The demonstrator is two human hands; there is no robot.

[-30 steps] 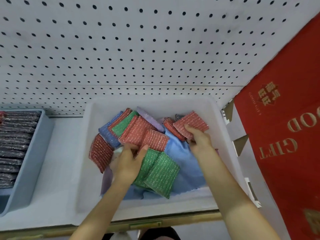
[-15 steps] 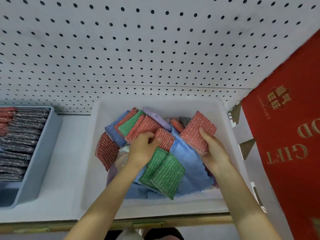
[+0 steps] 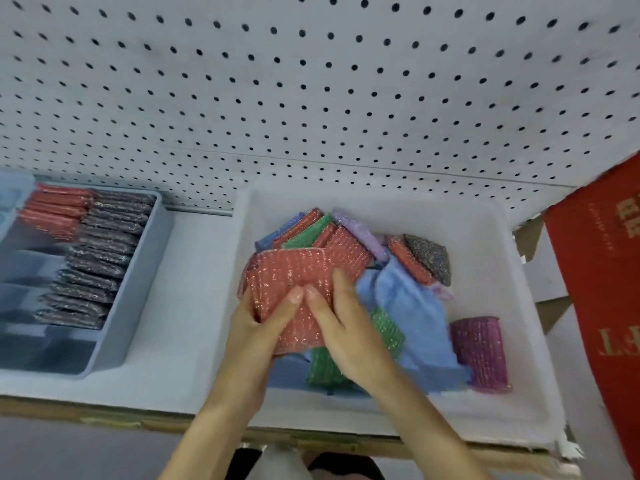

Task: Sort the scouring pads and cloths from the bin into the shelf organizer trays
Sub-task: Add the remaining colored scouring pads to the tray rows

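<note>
Both left hand (image 3: 262,329) and right hand (image 3: 347,336) grip red mesh pads (image 3: 289,271) (glittery, square).

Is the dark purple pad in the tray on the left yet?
No, the dark purple pad lies at the right side of the white bin, well apart from the grey tray.

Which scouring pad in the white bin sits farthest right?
The magenta pad, the only one of that colour, near the right wall of the bin beyond the blue cloth; the red pads, green pads and grey pad are heaped mid-bin.
</note>
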